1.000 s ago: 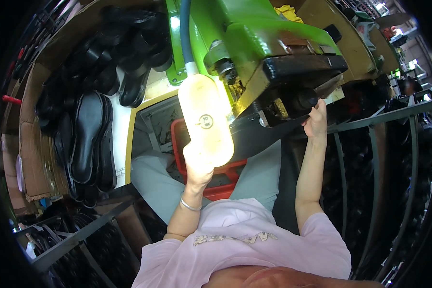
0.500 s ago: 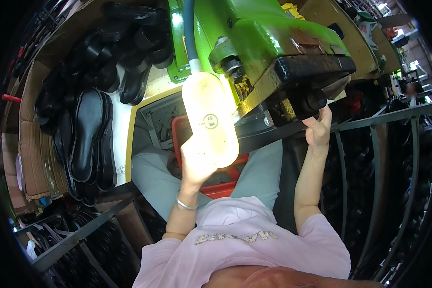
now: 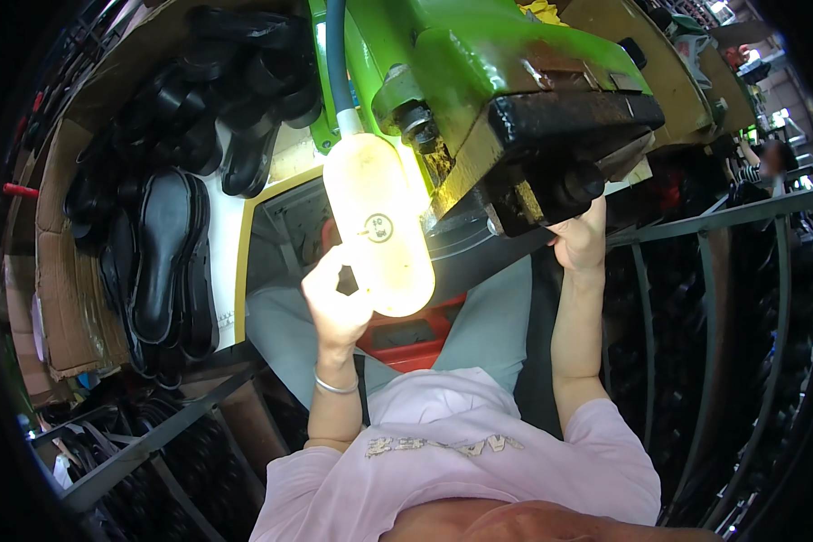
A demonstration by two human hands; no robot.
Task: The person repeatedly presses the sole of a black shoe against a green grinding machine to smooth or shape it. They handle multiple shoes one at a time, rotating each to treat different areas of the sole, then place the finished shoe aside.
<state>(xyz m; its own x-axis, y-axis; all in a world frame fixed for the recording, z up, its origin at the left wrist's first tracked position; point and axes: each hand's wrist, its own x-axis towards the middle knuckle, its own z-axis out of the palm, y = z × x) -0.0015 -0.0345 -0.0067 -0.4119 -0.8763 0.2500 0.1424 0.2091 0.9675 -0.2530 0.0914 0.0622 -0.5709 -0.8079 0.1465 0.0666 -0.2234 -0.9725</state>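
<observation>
Head view: the left hand (image 3: pixel 331 303) has shifted left, baring a thumb-to-finger gap against the lit lamp (image 3: pixel 379 262), near-left of the green machine (image 3: pixel 483 63), apparently leaving only the right hand (image 3: pixel 584 246) at its black head (image 3: pixel 574 117); whether either grips anything cannot be told.

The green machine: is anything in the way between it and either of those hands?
For the left hand, the glowing oval lamp lies in between in this view; depth is unclear. For the right hand, nothing visible: it is by the black knob of the green machine.
</observation>
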